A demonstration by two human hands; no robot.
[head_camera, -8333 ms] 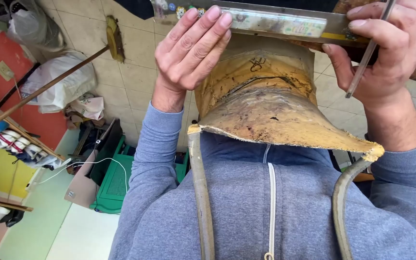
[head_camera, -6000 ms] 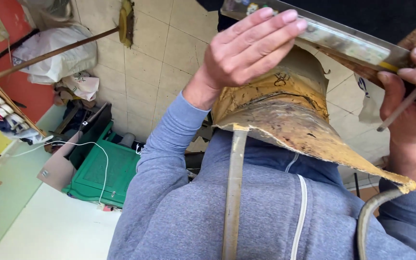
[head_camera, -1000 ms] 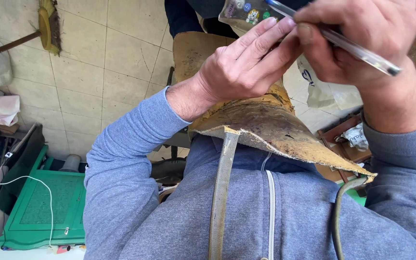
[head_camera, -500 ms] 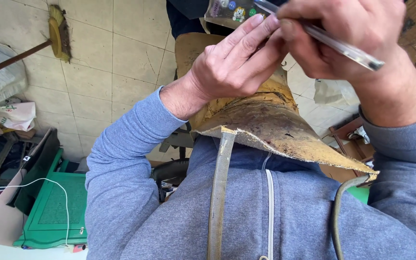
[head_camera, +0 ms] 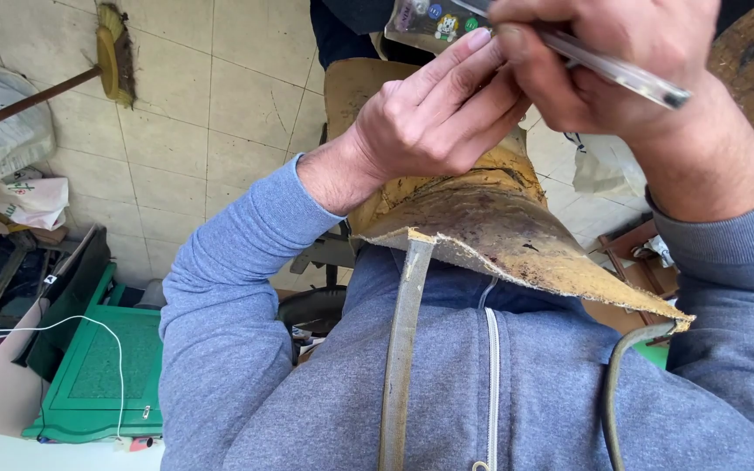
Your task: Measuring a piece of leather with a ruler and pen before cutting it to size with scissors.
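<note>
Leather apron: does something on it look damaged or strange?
Yes. The leather apron is worn: its surface is stained dark and scuffed, and its top edge looks ragged and frayed. The left hand and right hand, holding a thin metal tool, work above it.

Both hands (head_camera: pixel 517 96) were crowded together above the stiff leather apron (head_camera: pixel 499 227), leaving no gap between them. Open tiled floor (head_camera: pixel 220 96) lay to the left, bounded by a broom (head_camera: pixel 89 70) and green box (head_camera: pixel 102 375).

Your sleeves (head_camera: pixel 220 314): soft blue-grey.
Your apron (head_camera: pixel 499 235): tan and brown, with dark stains.
Your tool (head_camera: pixel 621 74): shiny silver.
Box (head_camera: pixel 102 375): green.
Floor tiles (head_camera: pixel 220 105): pale cream.
</note>
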